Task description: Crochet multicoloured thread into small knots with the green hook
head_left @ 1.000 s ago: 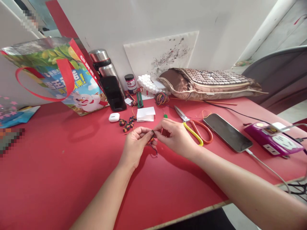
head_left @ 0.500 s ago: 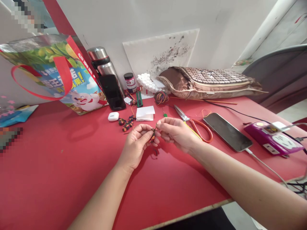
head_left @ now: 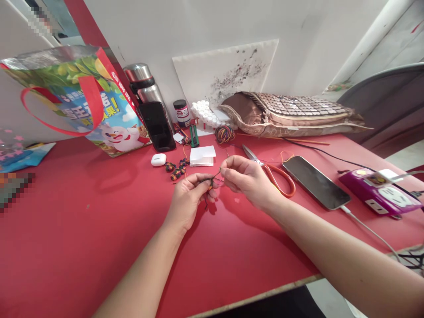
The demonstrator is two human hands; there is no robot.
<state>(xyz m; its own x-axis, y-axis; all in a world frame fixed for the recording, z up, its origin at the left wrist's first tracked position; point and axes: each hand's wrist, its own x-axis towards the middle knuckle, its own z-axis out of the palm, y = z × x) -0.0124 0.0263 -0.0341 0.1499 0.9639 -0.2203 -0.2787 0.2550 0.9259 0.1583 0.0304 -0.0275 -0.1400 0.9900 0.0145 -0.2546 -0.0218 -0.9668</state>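
Above the middle of the red table (head_left: 99, 247), my left hand (head_left: 188, 198) is closed, with thumb and fingers pinching a small knotted cord piece (head_left: 210, 186) in dark and orange colours. Dark cord ends hang below it. My right hand (head_left: 247, 179) pinches a thin dark strand of cord (head_left: 217, 173), stretched from the knotted piece to its fingertips. Another loop of strand shows between the hands. Just beyond the left hand lie multicoloured knotted cord pieces (head_left: 179, 170) and a folded white paper (head_left: 202, 156). Orange-handled scissors (head_left: 281, 179) rest beside the right hand, partly hidden by it.
At the back stand a gift bag (head_left: 115, 128), a steel flask (head_left: 149, 88), a black phone (head_left: 157, 126), a dark-lidded jar (head_left: 182, 114) and a ball of cord (head_left: 225, 134). A charging phone (head_left: 316, 182) and a purple power strip (head_left: 380, 192) lie to the right.
My right hand has moved slightly away from the left, so a longer stretch of strand shows between them. The left hand keeps its pinch; the dangling cord ends have shifted left.
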